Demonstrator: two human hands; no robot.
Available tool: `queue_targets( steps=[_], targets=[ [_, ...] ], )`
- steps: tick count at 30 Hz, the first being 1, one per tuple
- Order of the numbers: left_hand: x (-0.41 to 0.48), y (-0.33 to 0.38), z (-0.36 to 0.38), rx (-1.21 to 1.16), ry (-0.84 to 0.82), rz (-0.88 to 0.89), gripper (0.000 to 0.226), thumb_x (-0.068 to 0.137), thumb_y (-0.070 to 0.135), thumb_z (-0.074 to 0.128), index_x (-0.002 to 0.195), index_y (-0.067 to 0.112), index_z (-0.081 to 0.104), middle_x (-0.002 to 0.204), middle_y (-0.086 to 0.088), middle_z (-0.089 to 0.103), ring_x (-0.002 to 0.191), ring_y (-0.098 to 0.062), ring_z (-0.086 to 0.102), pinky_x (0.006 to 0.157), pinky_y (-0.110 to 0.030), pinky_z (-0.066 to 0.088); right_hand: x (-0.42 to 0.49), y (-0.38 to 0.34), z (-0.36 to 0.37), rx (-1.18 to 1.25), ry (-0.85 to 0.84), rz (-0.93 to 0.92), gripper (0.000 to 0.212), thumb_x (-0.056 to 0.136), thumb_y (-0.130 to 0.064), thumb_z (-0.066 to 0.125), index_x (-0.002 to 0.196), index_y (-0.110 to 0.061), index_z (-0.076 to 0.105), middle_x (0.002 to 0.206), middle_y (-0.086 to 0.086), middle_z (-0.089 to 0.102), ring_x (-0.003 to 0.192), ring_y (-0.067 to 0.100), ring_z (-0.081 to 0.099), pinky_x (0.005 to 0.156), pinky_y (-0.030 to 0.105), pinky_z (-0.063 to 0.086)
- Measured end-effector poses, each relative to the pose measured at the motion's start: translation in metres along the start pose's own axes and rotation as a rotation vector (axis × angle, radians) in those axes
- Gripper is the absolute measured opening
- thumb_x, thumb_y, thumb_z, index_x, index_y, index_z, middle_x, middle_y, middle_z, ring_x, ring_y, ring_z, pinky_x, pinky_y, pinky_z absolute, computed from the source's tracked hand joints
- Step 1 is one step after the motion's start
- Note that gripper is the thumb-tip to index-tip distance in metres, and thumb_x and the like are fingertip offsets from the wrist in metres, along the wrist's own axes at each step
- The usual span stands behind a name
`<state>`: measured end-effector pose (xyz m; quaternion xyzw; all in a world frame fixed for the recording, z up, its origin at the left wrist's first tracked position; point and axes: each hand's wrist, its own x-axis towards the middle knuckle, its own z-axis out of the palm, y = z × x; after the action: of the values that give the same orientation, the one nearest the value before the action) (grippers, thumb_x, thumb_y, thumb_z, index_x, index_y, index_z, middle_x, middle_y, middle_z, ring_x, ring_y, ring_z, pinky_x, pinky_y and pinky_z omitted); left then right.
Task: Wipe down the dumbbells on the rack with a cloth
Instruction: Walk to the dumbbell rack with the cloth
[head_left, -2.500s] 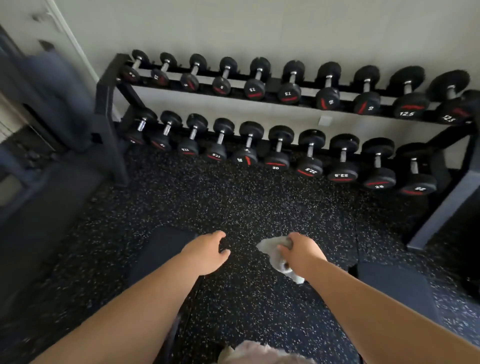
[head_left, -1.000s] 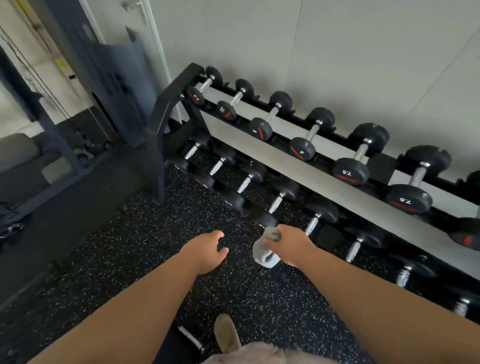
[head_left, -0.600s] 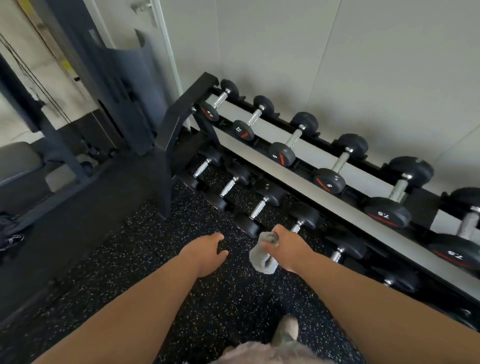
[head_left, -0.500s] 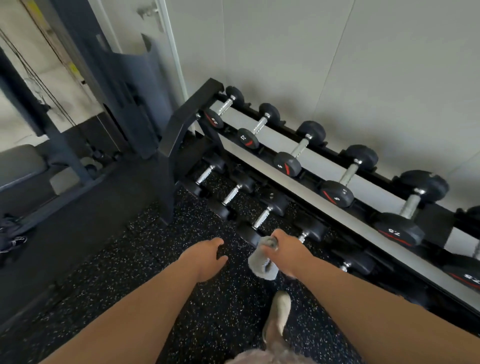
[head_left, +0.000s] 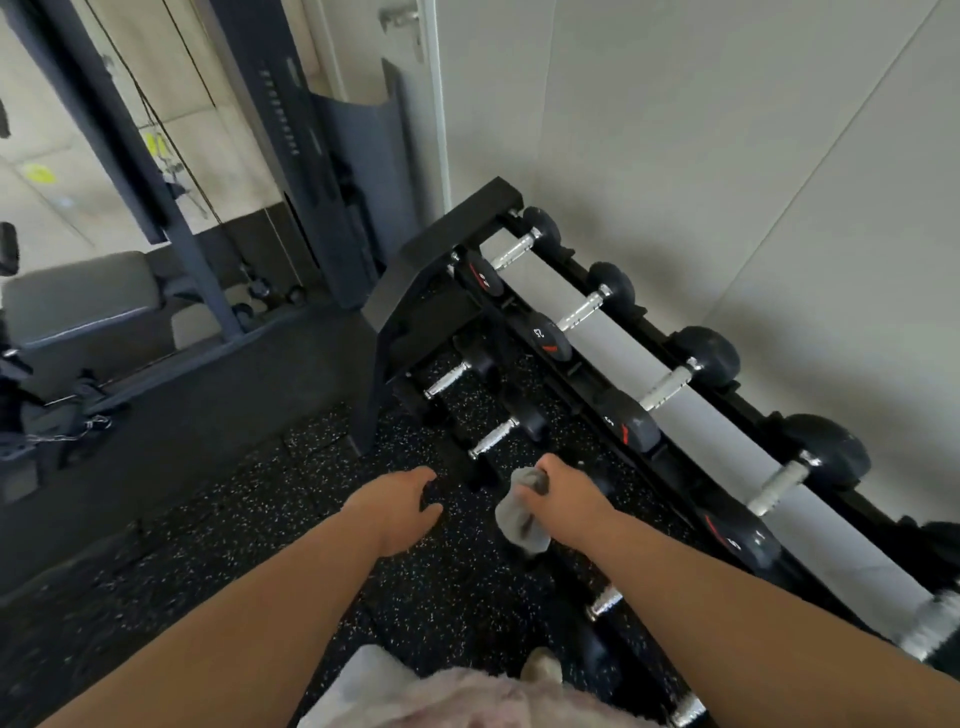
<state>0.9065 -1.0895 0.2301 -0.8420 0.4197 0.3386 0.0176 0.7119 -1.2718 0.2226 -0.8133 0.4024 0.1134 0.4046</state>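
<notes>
Right hand: the right hand (head_left: 566, 493) is gripping the cloth (head_left: 519, 519), with fingers curled tightly round its upper part and knuckles facing up; it is hovering in front of the lower row, under the front rail of the upper one
Left hand: the left hand (head_left: 395, 506) is holding nothing, with fingers loosely curled and the thumb pointing inward; it is hanging over the floor (head_left: 234, 530), just beside the right hand and apart from the rack
Cloth: the grey cloth is hanging bunched from the right fist, with its loose end dangling towards the floor; whether it is touching a dumbbell behind it cannot be told
Rack: the black two-tier rack (head_left: 431, 275) is standing against the pale wall (head_left: 701, 156) and running away to the right
Upper row: the upper-row dumbbells (head_left: 631, 421) are lying crosswise on the rails, with black heads showing red marks and bare metal handles facing up
Lower row: the lower-row dumbbells (head_left: 493, 439) are sitting in shadow beneath, with only some handles catching light; the right forearm is hiding part of the row
Surroundings: a dark cable machine (head_left: 332, 197) is standing left of the rack, with a grey bench pad (head_left: 78, 293) farther left
Floor: the black speckled rubber is covering the ground, and a light shoe (head_left: 543, 670) is showing at the bottom edge
</notes>
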Motion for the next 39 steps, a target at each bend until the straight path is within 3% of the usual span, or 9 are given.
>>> queue_targets(
  steps=[8,16,19,24,28,33,39],
  targets=[
    [0.060,-0.037,-0.061,-0.066,0.029,-0.004,0.066,0.105,0.053,0.049,0.162,0.027,0.029,0.146,-0.001,0.061,0.127,-0.023,0.061,0.106,-0.038,0.050,0.079,-0.045,-0.011,-0.032,-0.013,-0.041,0.027,0.095,-0.048,0.060,0.105,-0.028,0.046,0.098,-0.001,0.064,0.092,0.020,0.065,0.082,0.039,0.054],
    [0.134,-0.106,-0.136,-0.054,0.027,0.103,0.066,0.105,0.051,0.051,0.162,0.025,0.031,0.146,-0.002,0.061,0.126,-0.022,0.061,0.106,-0.037,0.049,0.166,-0.120,0.000,-0.002,0.031,0.105,0.042,0.096,-0.051,0.055,0.131,-0.029,0.051,0.118,0.003,0.065,0.106,0.021,0.064,0.089,0.036,0.054],
    [0.160,-0.133,-0.171,-0.013,0.028,0.146,0.067,0.105,0.050,0.053,0.162,0.023,0.031,0.143,-0.002,0.062,0.126,-0.022,0.060,0.107,-0.037,0.048,0.194,-0.151,0.005,0.003,0.060,0.151,0.032,0.096,-0.050,0.052,0.119,-0.029,0.054,0.109,0.002,0.066,0.099,0.021,0.065,0.089,0.040,0.056],
    [0.204,-0.165,-0.220,0.038,0.028,0.186,0.066,0.104,0.051,0.054,0.160,0.024,0.034,0.142,-0.004,0.062,0.127,-0.024,0.060,0.105,-0.040,0.050,0.221,-0.189,0.008,0.041,0.196,0.134,0.029,0.102,-0.050,0.051,0.111,-0.023,0.054,0.089,-0.004,0.061,0.081,0.012,0.061,0.070,0.031,0.048],
    [0.233,-0.168,-0.241,0.037,0.009,0.222,0.065,0.104,0.049,0.055,0.160,0.023,0.034,0.143,-0.004,0.062,0.127,-0.024,0.060,0.104,-0.041,0.051,0.235,-0.203,0.003,0.116,0.275,0.162,0.030,0.101,-0.056,0.048,0.106,-0.026,0.053,0.087,-0.006,0.063,0.078,0.008,0.062,0.066,0.029,0.052],
    [0.270,-0.153,-0.259,0.054,-0.052,0.286,0.064,0.106,0.047,0.052,0.162,0.023,0.031,0.153,-0.004,0.055,0.133,-0.023,0.058,0.106,-0.039,0.049,0.255,-0.204,-0.018,0.120,0.386,0.235,0.035,0.103,-0.056,0.044,0.103,-0.023,0.054,0.081,-0.003,0.064,0.074,0.015,0.064,0.069,0.038,0.058],
    [0.323,-0.122,-0.286,0.122,-0.060,0.349,0.064,0.106,0.047,0.051,0.162,0.025,0.031,0.152,-0.002,0.055,0.127,-0.021,0.061,0.100,-0.038,0.051,0.290,-0.186,-0.046,0.196,0.492,0.267,0.033,0.105,-0.056,0.037,0.103,-0.027,0.053,0.081,-0.003,0.063,0.072,0.014,0.063,0.068,0.041,0.058]
  ],
)
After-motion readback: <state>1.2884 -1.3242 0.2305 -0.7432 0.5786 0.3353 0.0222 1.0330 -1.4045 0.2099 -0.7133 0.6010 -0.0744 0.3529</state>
